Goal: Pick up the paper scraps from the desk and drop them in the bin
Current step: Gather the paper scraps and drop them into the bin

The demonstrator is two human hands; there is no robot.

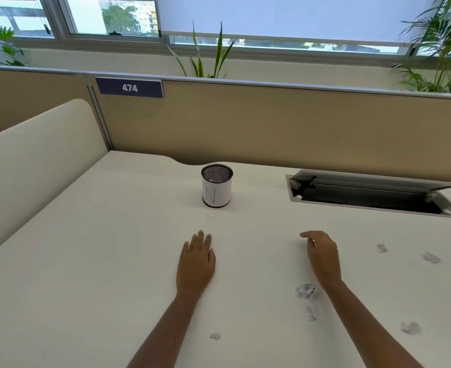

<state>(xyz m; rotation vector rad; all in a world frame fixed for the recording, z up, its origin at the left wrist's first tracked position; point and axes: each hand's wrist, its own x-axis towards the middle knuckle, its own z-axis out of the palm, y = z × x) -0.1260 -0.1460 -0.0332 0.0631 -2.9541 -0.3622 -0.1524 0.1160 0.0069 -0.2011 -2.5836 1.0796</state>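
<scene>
A small mesh bin (217,185) wrapped in white paper stands upright on the cream desk (99,248), far centre. My left hand (196,262) lies flat, palm down, below the bin, holding nothing. My right hand (324,254) hovers to the right, fingers loosely curled and pointing left, with no scrap visible in it. Several crumpled paper scraps lie on the desk: one (306,290) beside my right wrist, one (312,312) just below it, one (215,335) between my forearms, one (410,327) at lower right, and two at far right (381,247) (431,257).
An open cable hatch (373,195) is sunk into the desk at right. A tan partition (272,123) with a "474" label (130,88) closes the back, and a cream side panel (33,155) closes the left. Plants stand behind the partition.
</scene>
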